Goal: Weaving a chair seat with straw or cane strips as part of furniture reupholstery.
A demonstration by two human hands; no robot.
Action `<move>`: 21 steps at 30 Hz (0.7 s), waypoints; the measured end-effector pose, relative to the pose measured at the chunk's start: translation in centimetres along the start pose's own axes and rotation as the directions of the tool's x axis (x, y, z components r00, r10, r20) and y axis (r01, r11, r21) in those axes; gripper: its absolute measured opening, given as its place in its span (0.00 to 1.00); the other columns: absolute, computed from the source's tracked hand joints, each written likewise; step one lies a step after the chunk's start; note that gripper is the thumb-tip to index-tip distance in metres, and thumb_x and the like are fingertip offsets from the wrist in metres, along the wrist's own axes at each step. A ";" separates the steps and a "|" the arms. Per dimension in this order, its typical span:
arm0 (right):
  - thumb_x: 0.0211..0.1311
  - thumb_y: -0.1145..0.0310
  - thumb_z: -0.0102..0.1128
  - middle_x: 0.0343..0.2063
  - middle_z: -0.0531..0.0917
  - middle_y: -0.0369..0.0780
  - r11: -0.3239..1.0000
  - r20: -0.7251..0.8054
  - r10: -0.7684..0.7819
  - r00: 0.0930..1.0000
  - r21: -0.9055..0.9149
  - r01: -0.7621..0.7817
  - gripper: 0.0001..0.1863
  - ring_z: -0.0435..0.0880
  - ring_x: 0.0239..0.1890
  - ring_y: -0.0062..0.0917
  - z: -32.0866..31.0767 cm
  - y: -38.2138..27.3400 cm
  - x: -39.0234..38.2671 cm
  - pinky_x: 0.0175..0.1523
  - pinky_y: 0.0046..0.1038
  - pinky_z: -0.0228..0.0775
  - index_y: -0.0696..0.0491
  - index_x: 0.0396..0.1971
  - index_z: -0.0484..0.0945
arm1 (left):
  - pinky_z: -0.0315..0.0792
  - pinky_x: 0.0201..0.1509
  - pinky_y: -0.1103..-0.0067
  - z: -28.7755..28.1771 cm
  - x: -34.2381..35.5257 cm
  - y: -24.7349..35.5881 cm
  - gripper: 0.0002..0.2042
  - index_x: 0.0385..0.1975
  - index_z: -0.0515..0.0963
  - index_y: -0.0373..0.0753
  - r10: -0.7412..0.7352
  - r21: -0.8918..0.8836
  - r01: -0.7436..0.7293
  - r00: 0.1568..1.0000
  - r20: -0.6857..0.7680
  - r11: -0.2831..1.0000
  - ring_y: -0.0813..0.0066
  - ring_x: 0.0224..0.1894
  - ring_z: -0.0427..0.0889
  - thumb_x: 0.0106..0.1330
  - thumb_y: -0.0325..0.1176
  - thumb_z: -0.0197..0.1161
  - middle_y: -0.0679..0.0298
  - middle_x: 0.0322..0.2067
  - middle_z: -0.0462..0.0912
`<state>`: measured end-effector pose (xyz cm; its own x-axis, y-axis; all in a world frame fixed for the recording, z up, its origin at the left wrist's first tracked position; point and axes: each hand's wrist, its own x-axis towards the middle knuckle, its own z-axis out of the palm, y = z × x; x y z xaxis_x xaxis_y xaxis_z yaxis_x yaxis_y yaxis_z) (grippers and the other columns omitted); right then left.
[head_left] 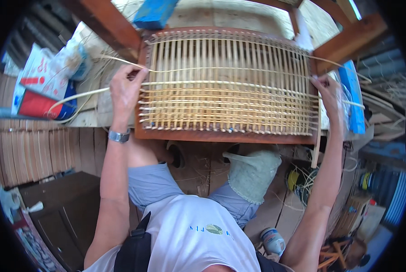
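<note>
In front of me lies a wooden chair frame (230, 135) strung with cane. Its cane webbing (225, 106) is densely crossed on the near part, while the far part shows mostly lengthwise strands. My left hand (126, 86), a watch on its wrist, pinches a thin cane strand (212, 68) at the frame's left side. On the right side, my right hand (328, 88) pinches what looks like the same strand, which spans the frame between both hands. A second, thicker cane strand (80, 94) crosses closer to me, its ends sticking out past both sides.
Wooden chair legs (107, 27) rise at the far left and far right. Printed plastic bags (44, 86) sit left of the frame. Blue-painted wood (351, 97) stands at the right. A white container (272, 241) and loose cane strips (305, 181) lie on the floor below.
</note>
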<state>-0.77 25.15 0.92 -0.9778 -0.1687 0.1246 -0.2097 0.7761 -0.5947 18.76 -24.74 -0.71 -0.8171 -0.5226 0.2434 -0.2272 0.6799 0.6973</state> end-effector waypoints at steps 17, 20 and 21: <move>0.59 0.61 0.71 0.22 0.77 0.33 0.994 -0.053 0.098 0.994 0.049 -0.095 0.16 0.71 0.26 0.15 -0.1 0.8 0.1 0.34 0.24 0.64 0.58 0.25 0.79 | 0.71 0.34 0.73 2.0 1.9 2.9 0.12 0.30 0.79 0.36 -0.138 0.090 0.144 0.988 -0.068 0.985 0.74 0.25 0.77 0.65 0.40 0.67 0.60 0.23 0.79; 0.58 0.63 0.71 0.26 0.83 0.40 0.999 -0.028 -0.010 1.000 0.046 0.011 0.14 0.78 0.27 0.22 -0.4 3.2 0.7 0.35 0.32 0.70 0.59 0.32 0.83 | 0.72 0.34 0.75 2.4 2.6 0.3 0.12 0.30 0.81 0.36 -0.147 -0.065 0.144 0.988 -0.049 0.987 0.76 0.25 0.77 0.61 0.40 0.71 0.63 0.22 0.80; 0.58 0.63 0.71 0.26 0.83 0.40 0.998 -0.023 -0.041 0.999 0.047 0.042 0.14 0.78 0.27 0.22 -0.6 1.4 0.0 0.35 0.32 0.70 0.59 0.32 0.83 | 0.72 0.34 0.75 2.7 2.9 -1.2 0.12 0.30 0.81 0.36 -0.129 -0.055 0.125 0.989 -0.074 0.991 0.77 0.26 0.77 0.60 0.40 0.72 0.64 0.23 0.81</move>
<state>-1.07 26.60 0.55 -0.9683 -0.1858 0.1671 -0.2498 0.7393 -0.6254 15.23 -25.65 -2.67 -0.7392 -0.6429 0.2007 -0.2982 0.5797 0.7583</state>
